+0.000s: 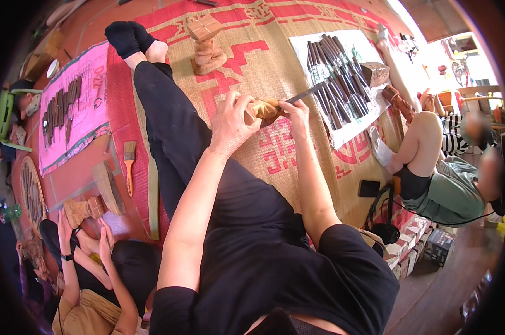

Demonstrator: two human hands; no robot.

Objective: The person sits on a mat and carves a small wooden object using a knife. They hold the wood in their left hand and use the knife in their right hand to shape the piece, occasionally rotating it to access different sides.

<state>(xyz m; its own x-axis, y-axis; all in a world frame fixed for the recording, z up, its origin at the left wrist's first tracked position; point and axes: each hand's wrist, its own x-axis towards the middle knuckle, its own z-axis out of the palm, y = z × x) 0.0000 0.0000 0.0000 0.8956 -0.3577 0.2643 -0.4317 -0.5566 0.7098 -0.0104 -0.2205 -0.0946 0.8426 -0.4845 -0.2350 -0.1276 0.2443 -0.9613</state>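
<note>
chisel row (333, 78) on white sheet, wood block (374, 72), paintbrush (129, 164) on floor, carved figure (207, 47) on mat.

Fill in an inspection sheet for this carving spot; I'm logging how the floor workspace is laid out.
Surface: woven mat with red pattern on a red tiled floor.
Job's things: small wooden carving in the left hand; chisel in the right hand, blade on the carving.
Clutter: row of chisels on a white sheet; wooden block; carved figure; brush; a second tool set on a pink sheet.
Grippers: both hands closed on what they hold.
Cables: dark cord by the seated person at right.
Surroundings: one person seated at right, another at lower left holding wood pieces.
</note>
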